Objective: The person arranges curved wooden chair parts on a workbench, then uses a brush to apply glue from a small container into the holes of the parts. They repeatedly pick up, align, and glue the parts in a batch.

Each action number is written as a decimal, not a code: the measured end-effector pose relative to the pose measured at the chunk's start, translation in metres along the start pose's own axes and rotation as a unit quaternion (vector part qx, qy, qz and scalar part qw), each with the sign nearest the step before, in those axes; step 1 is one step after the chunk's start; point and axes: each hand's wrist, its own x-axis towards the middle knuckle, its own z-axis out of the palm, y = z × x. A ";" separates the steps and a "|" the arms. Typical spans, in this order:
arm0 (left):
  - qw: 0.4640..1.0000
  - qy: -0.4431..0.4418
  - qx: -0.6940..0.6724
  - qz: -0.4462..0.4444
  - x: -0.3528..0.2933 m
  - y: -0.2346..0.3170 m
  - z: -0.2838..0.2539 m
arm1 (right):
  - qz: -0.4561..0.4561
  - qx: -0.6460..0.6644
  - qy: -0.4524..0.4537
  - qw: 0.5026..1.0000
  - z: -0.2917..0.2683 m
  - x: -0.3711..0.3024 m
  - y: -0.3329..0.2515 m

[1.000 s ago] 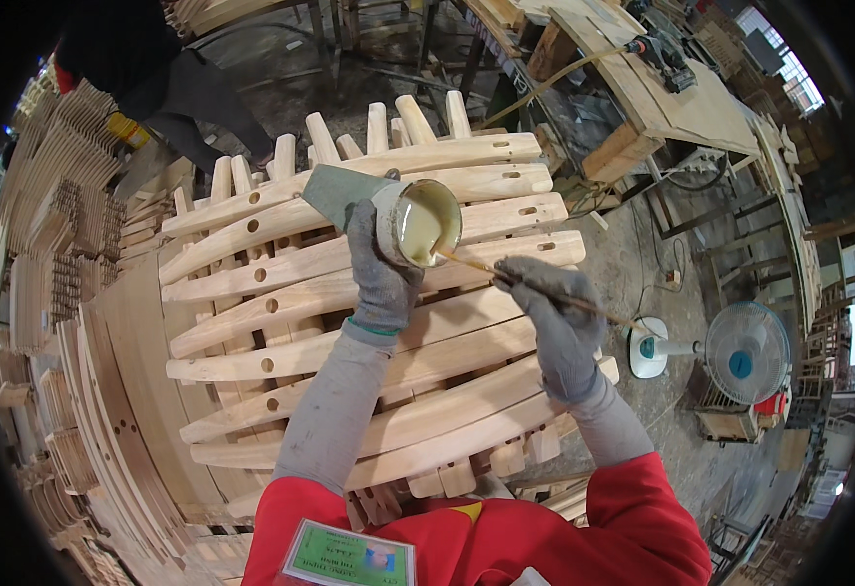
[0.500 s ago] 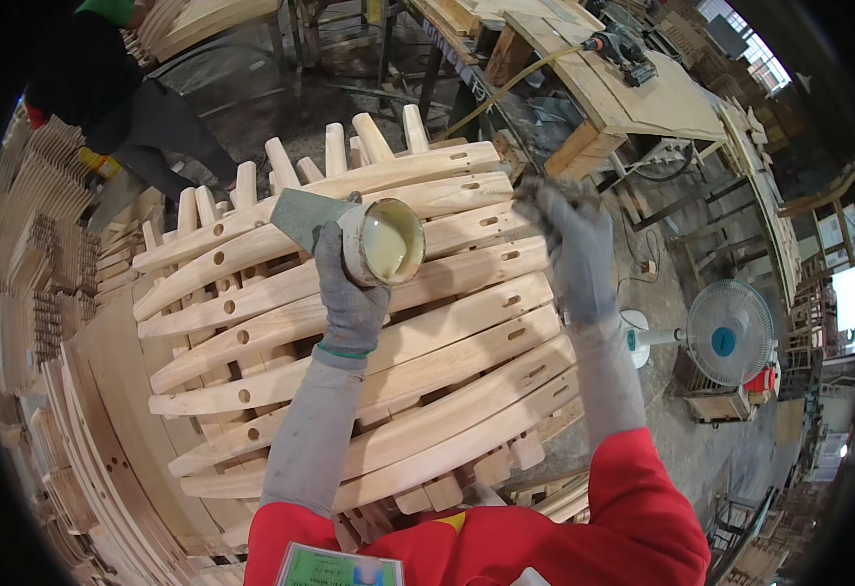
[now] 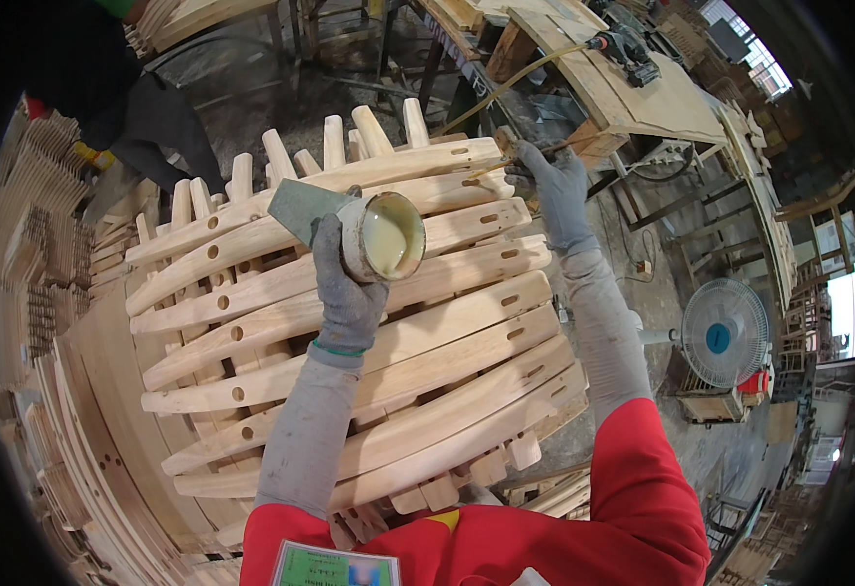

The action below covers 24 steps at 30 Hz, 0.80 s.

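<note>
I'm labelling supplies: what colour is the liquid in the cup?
The liquid is pale cream, clearest in head view.

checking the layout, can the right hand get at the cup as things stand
Probably yes: the cup, held in the left hand, has its mouth uncovered, and nothing visible stands between it and the right hand, which holds a thin stick.

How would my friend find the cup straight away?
Find the big stack of pale, curved wooden pieces in the middle. Above it, the gray-gloved left hand holds the cup. Unlike those long pieces, it's round and open, with creamy liquid inside.
</note>
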 end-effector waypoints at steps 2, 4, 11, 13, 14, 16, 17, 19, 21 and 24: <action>1.000 0.008 -0.009 -0.006 0.001 0.001 0.000 | -0.007 -0.007 0.007 1.000 0.002 0.001 0.002; 1.000 0.023 0.002 -0.007 0.001 0.001 0.002 | -0.018 -0.020 0.008 1.000 0.007 0.000 0.003; 1.000 0.007 -0.018 -0.009 0.000 0.002 0.002 | -0.092 -0.213 -0.015 0.973 0.017 0.001 0.013; 1.000 -0.003 -0.009 -0.001 0.001 0.001 0.000 | -0.094 -0.279 0.020 0.955 0.017 0.006 0.009; 1.000 -0.009 -0.005 0.002 0.002 0.000 0.000 | -0.096 -0.312 0.038 0.944 0.015 0.008 0.007; 1.000 -0.004 0.004 0.009 0.002 0.000 0.001 | -0.150 -0.364 -0.003 0.919 0.019 0.006 0.003; 1.000 0.000 0.008 0.013 0.001 0.000 0.001 | -0.178 -0.382 -0.034 0.906 0.029 0.001 -0.001; 1.000 0.000 -0.009 -0.001 0.000 0.003 0.002 | -0.226 -0.426 -0.071 0.873 0.041 -0.005 -0.006; 1.000 0.001 -0.013 -0.005 -0.001 0.002 0.004 | -0.176 -0.418 -0.062 0.889 0.035 -0.005 -0.011; 1.000 0.005 -0.004 0.007 -0.002 0.001 0.006 | -0.147 -0.445 -0.074 0.880 0.028 -0.001 -0.016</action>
